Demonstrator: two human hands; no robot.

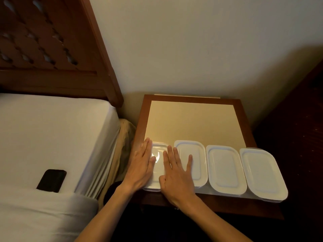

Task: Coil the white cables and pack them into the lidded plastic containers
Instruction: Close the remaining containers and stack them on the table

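Both hands lie flat, fingers spread, on the leftmost container (156,167): left hand (139,169), right hand (176,173). Three more lidded containers (225,169) line the bedside table's (192,119) front edge. A dark phone (51,180) rests on the bed (52,130); headboard (52,49) and bare wall (192,41) stand behind.

Wooden bedside table (243,119) carries four lidded containers (225,168) along its front edge.

Two bare forearms end in a bare left hand (139,169) and right hand (176,175), sleeveless, without rings or watch.
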